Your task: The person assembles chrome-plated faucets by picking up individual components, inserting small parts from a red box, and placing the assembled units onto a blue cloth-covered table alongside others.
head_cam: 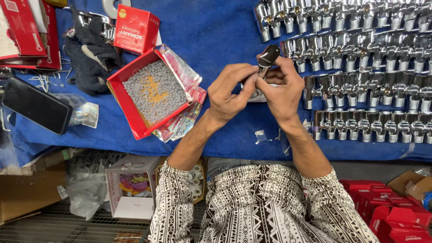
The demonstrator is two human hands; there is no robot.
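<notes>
Fingers (246, 85) of the left hand (230, 92) curl in tight and pinch the lower part of a small chrome tap fitting (265, 60), thumb pressed toward the middle of it. The right hand (283, 90) closes on the same fitting from the other side, its fingertips meeting the left ones just under the shiny oval handle, which sticks up above both hands. Neither hand has any slack in it; both grip the one piece, held above the blue cloth (211, 31) that covers the table.

Right of the hands, and close to them, lie four long rows of chrome fittings (369, 81) of the same kind, packed side by side across the cloth to the frame edge. Left of the hands sits an open red box (155, 92) tilted on its corner and filled with small grey pieces, with a fan of shiny packets (189, 103) touching its right side. A closed red box (136, 29) stands beyond it, next to a dark glove (87, 58). A black phone (36, 104) rests near the left edge, beside a clear plastic bag (83, 114). Scraps of clear wrapping (261, 136) lie on the cloth below the wrists.

Below the table edge, patterned black-and-white sleeves (173, 211) show, with a stack of red boxes (387, 211) at the lower right and a white carton (130, 186) at the lower left.
</notes>
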